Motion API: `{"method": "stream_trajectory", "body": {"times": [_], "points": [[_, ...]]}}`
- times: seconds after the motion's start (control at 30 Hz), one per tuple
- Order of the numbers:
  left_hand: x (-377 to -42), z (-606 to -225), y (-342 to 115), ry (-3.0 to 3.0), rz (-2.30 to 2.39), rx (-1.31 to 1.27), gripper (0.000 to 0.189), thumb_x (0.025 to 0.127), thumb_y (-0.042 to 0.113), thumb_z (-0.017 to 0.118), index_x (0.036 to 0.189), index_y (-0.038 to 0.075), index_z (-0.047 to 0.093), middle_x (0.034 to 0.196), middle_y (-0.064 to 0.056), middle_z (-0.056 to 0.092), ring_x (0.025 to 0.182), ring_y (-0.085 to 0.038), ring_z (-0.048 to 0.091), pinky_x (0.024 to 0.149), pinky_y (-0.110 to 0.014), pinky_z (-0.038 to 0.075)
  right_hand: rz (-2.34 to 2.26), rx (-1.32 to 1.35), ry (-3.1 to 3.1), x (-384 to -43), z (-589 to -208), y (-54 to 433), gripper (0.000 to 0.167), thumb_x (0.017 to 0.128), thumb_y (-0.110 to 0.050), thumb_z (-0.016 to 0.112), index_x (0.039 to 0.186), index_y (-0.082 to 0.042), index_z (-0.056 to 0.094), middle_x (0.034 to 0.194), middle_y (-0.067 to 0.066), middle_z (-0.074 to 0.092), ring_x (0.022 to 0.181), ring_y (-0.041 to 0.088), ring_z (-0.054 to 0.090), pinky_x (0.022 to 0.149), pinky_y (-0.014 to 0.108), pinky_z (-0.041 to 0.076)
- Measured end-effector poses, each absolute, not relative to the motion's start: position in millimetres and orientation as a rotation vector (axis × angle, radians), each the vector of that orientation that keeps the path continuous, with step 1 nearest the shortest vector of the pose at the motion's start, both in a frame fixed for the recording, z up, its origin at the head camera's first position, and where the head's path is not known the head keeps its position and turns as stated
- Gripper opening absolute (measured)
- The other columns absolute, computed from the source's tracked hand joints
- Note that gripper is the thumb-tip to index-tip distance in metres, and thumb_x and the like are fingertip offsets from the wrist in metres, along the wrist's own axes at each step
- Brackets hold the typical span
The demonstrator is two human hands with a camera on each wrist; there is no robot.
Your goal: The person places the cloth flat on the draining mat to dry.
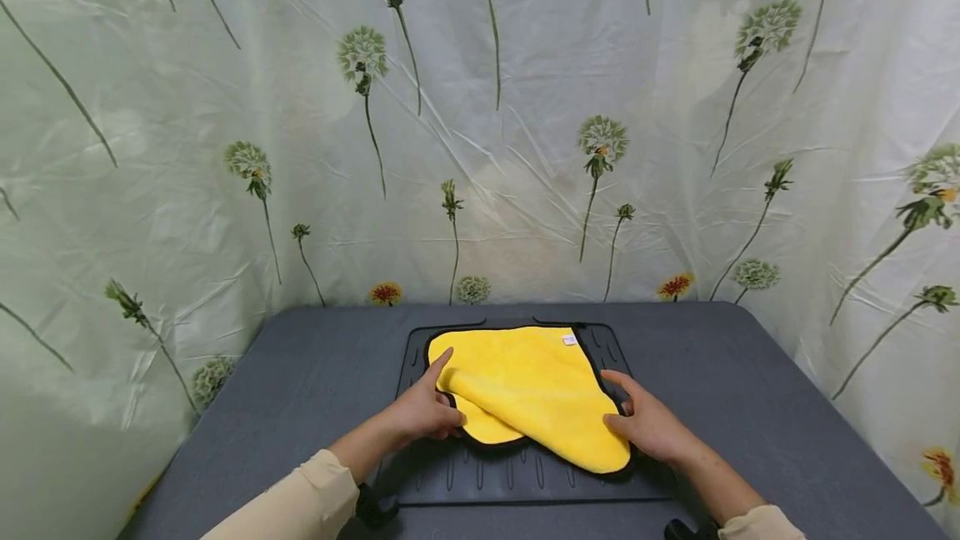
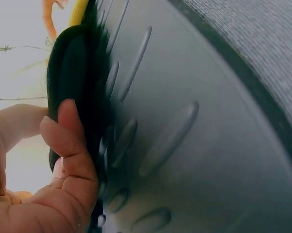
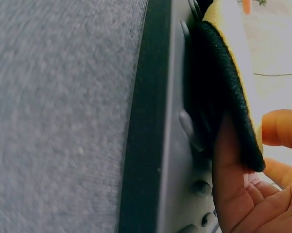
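A yellow towel (image 1: 525, 382) with black edging and a small white tag lies partly folded over a black ridged mat (image 1: 510, 482). At its left edge my left hand (image 1: 423, 411) grips the border, forefinger stretched over the yellow face. In the left wrist view the fingers (image 2: 70, 179) bend around the dark edge. My right hand (image 1: 648, 423) pinches the towel's right edge near the front corner. The right wrist view shows one finger (image 3: 228, 170) beneath the towel's edge (image 3: 238, 102) and other digits on the yellow side.
The mat lies on a dark grey table (image 1: 322, 382) with rounded back corners. Behind and around it hangs a pale curtain (image 1: 510, 140) printed with dandelions. Black straps (image 1: 375, 508) show at both wrists, below the cream sleeves (image 1: 300, 498).
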State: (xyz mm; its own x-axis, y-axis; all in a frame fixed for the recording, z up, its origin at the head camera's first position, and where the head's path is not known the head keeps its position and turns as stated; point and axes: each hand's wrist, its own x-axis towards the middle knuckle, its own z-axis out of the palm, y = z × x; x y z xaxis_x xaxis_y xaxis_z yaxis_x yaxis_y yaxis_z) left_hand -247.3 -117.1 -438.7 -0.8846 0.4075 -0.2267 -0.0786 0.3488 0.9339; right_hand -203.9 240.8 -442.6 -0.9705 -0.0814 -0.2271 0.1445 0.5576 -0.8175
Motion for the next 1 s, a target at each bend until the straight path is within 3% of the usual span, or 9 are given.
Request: {"method": "stream_trajectory", "body": {"times": [0.73,1.0], "points": [[-240,-431,-154,2.17,1.446,0.259,0.115,0.087,0.005,0.077,0.166,0.021,-0.005,0.086,-0.01,0.075,0.07,-0.02,0.07,0.058,-0.03,0.052,-1.378,-0.001,2.553,-202,-444,252,0.073,0.098,-0.015,0.067,0.16,-0.01,0.028,0.065,0.003,0.047,0.049,0.016,0.036,0.049,0.031,0.039],[-237,-427,-165,2.141,1.433,0.219,0.114,0.088,0.007,0.076,0.166,0.021,-0.006,0.089,-0.009,0.075,0.071,-0.02,0.068,0.06,-0.031,0.054,-1.449,-0.056,2.439,-197,-441,256,0.08,0.099,-0.019,0.067,0.162,-0.005,0.019,0.087,0.01,0.066,0.064,0.023,0.061,0.055,0.04,0.056]]}}
